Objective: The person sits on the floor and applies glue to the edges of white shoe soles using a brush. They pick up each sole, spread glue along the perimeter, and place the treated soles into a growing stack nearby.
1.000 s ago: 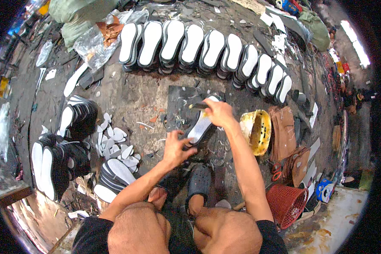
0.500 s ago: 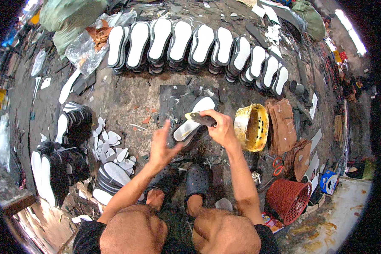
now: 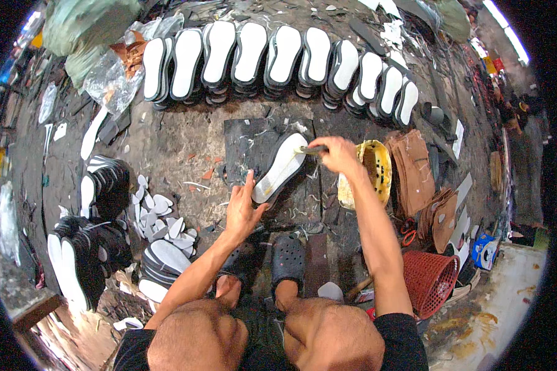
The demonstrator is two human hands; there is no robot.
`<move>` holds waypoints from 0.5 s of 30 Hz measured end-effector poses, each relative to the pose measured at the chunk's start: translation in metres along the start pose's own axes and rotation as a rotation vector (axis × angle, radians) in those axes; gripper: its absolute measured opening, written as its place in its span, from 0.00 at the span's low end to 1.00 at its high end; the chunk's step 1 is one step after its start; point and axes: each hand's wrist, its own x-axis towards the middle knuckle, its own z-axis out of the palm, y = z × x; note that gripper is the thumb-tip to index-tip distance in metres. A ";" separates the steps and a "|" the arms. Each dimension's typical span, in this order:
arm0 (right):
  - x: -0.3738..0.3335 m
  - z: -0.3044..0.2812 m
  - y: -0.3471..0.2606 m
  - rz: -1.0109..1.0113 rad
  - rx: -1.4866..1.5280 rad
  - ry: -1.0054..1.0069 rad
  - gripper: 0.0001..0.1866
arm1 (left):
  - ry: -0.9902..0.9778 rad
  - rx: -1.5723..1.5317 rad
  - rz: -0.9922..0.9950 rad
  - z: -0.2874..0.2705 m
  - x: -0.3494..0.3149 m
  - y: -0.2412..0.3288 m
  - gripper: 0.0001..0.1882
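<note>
A white sole-shaped insole (image 3: 281,168) lies slantwise on a dark flat board (image 3: 244,141) in front of me. My right hand (image 3: 341,154) is closed round a dark flat spreader (image 3: 316,149) with a yellowish tip. That tip touches the insole's wide upper end, where a yellowish smear shows. At the heel end my left hand (image 3: 244,209) has its index finger stretched out and its thumb apart, beside the insole's edge. Just right of the board stands a yellow-stained tub (image 3: 377,162), partly behind my right forearm.
Stacks of white-topped soles (image 3: 251,52) curve across the far side. More sole stacks (image 3: 74,263) stand at left, near loose grey oval pieces (image 3: 158,213). Brown sheets (image 3: 411,173), red-handled scissors (image 3: 408,236) and a red basket (image 3: 430,281) are at right.
My right hand has brought the spreader down onto the insole's upper end and shifted right and up. My left hand has moved to the heel end. The whole view has shifted slightly.
</note>
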 end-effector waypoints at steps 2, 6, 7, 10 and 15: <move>-0.040 0.022 -0.024 0.057 0.153 0.075 0.17 | -0.052 -0.002 -0.029 0.003 0.000 -0.002 0.55; -0.075 0.035 -0.077 0.036 0.151 0.032 0.18 | -0.042 -0.007 -0.038 0.004 0.007 0.009 0.56; -0.077 0.032 -0.087 0.060 0.234 0.142 0.17 | -0.021 0.004 -0.038 0.002 0.009 0.011 0.56; -0.049 0.021 -0.092 0.138 0.251 0.497 0.17 | 0.015 0.013 -0.029 0.008 0.022 0.018 0.57; -0.044 0.063 -0.064 0.381 0.178 0.323 0.22 | 0.024 0.045 -0.009 0.024 0.026 0.011 0.58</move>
